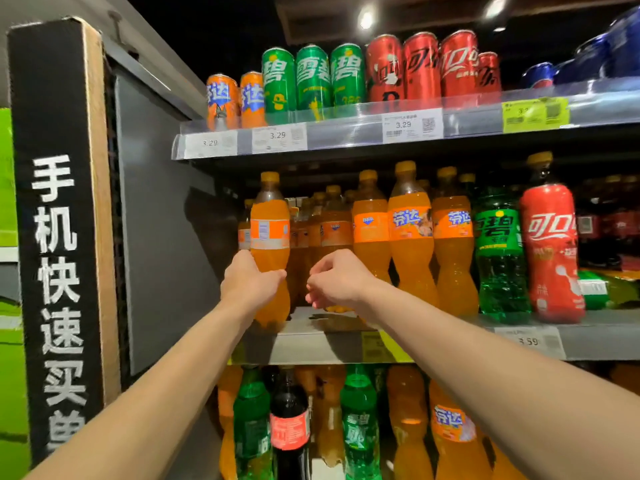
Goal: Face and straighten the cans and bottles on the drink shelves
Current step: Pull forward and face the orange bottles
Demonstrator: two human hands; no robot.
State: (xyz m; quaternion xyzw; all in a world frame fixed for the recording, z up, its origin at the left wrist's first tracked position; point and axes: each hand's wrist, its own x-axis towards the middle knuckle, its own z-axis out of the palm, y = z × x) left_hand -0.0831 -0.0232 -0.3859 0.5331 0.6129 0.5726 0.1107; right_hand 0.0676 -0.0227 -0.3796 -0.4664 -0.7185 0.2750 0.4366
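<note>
Fingers of the left hand [250, 279] curl around the narrow waist of an orange plastic soda bottle with a yellow cap [269, 251], which stands upright at the front edge of the grey metal middle shelf [311, 344], its barcode side facing out. At three o'clock from that bottle, just beside it, the right hand [337, 278] hovers with loosely curled fingers and holds nothing. Further toward three o'clock stand three more orange bottles [412, 233], a green plastic bottle [498, 251] and a red-wrapped cola bottle [550, 251]. At twelve o'clock, orange, green and red cans [346, 76] line the top shelf above white price tags [412, 125].
</note>
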